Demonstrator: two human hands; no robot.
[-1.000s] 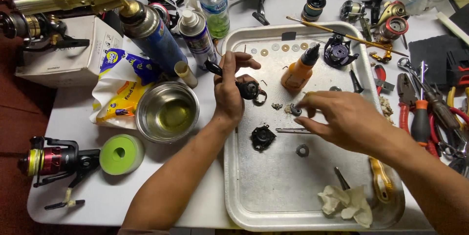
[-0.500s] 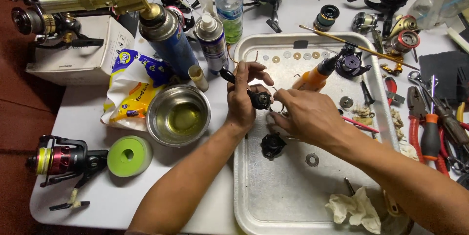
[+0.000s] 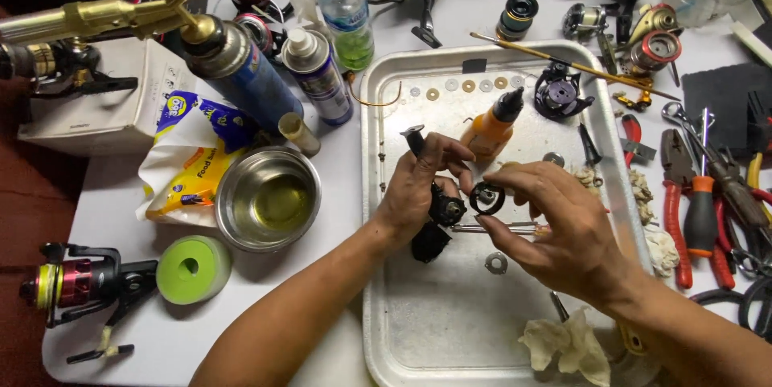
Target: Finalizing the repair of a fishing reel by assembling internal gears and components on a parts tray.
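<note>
Both hands work over a metal tray (image 3: 450, 339). My left hand (image 3: 418, 190) grips a black fishing reel body (image 3: 445, 208) with a handle knob sticking up above the fingers. My right hand (image 3: 555, 230) pinches a small black ring-shaped part (image 3: 486, 198) between thumb and forefinger, right beside the reel body. A thin metal shaft (image 3: 494, 229) lies on the tray under the hands. A washer (image 3: 496, 262) rests just below it. An orange bottle with a black nozzle (image 3: 492, 130) stands behind the hands.
A steel bowl of yellowish liquid (image 3: 268, 198), a green tape roll (image 3: 193, 269) and a red-black reel (image 3: 76, 284) sit left of the tray. Spray cans (image 3: 318, 73), a torch and a bottle stand behind. Pliers and tools (image 3: 700, 202) lie right. A crumpled rag (image 3: 567, 347) is in the tray.
My right hand lifted off the tray and came to the reel body with the small ring part. My left hand raised and turned the reel body. The camera view shifted slightly.
</note>
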